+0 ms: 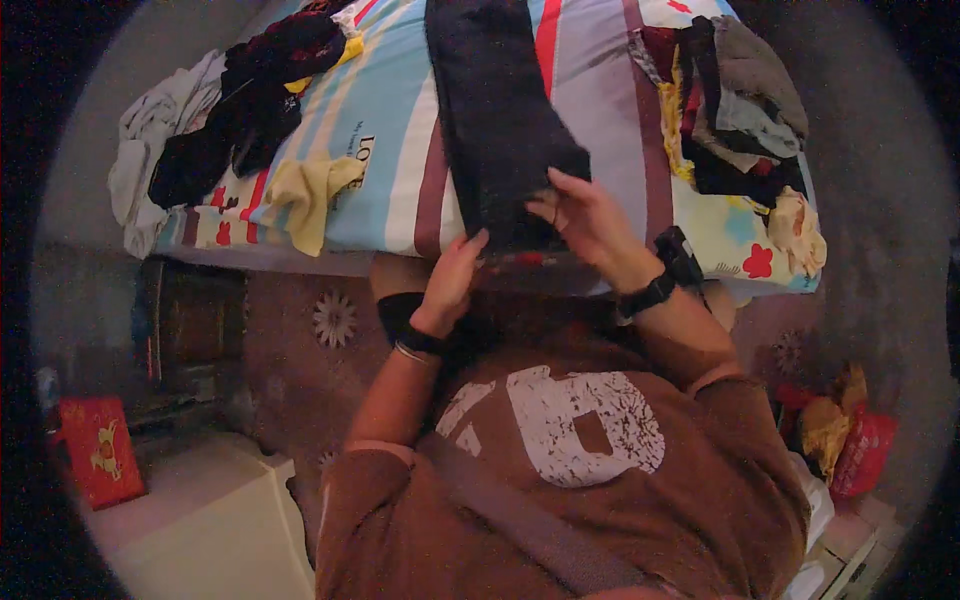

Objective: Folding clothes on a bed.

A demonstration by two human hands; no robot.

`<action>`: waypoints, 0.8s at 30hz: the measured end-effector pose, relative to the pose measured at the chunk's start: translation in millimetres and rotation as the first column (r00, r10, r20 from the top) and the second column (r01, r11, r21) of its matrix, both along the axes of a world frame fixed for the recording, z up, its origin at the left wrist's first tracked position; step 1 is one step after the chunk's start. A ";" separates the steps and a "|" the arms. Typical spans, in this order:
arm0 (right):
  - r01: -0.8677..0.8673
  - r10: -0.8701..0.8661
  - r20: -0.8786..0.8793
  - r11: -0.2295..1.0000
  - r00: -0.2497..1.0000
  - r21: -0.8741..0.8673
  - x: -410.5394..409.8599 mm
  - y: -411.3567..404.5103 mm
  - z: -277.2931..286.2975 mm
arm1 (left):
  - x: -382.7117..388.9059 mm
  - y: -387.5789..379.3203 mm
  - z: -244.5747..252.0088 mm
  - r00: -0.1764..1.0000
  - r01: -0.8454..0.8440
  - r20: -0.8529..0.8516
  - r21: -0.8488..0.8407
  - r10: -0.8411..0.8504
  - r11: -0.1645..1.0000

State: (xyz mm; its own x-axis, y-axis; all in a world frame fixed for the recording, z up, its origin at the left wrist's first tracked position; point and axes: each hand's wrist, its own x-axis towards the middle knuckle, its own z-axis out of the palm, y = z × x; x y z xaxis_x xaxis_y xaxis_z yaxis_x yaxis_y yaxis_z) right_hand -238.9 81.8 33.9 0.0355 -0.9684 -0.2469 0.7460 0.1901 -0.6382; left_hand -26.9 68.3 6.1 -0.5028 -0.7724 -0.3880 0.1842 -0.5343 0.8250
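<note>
A long black garment [499, 97], apparently trousers folded lengthwise, lies on the bed with its near end at the mattress edge. My left hand [452, 279] grips its lower left corner, thumb on top and the other fingers mostly hidden. On the right side of the same cloth rests my right hand [592, 221], thumb and fingertips touching the black fabric a little apart. Whether cloth is pinched between them is not clear. Dark bands circle both wrists.
A striped, patterned bedsheet [600, 97] covers the bed. At left lie dark clothes [217, 135], white cloth [157, 120] and a yellow cloth [311, 191]. A pile of clothes [739, 105] sits at right. Below are a pale cabinet [217, 517], a red box [101, 450] and a red bag [862, 454].
</note>
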 end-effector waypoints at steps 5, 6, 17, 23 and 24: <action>-0.055 0.066 -0.038 0.966 0.997 0.252 16.3 9.3 -5.8 | 7.7 -3.1 -5.4 0.999 0.033 0.012 0.104 -0.035 0.994; -0.127 0.125 0.021 0.965 0.992 0.231 18.0 17.3 -10.5 | 7.5 -4.0 -7.6 0.999 0.006 -0.049 0.110 -0.001 0.994; -0.147 0.233 -0.377 0.959 0.897 0.243 13.6 35.3 -33.7 | -6.1 -8.3 10.9 0.854 0.120 0.507 -0.412 0.118 0.903; -0.070 0.053 -0.744 0.998 0.667 0.009 -8.5 33.6 -26.8 | 1.7 -20.3 24.8 0.927 0.241 0.324 -0.136 -0.187 0.961; -0.100 0.103 -0.733 0.994 0.672 0.047 -15.4 31.8 -23.4 | 2.2 -20.0 28.1 0.953 0.219 0.236 -0.115 -0.188 0.969</action>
State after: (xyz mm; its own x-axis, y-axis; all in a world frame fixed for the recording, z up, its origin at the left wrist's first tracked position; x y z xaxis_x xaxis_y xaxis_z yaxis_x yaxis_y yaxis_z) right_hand -254.3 113.5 10.5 -0.0600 -0.9691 -0.2391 0.0145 0.2386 -0.9710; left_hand -24.7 48.3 34.2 -0.5687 -0.7165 -0.4039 -0.1122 -0.4189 0.9011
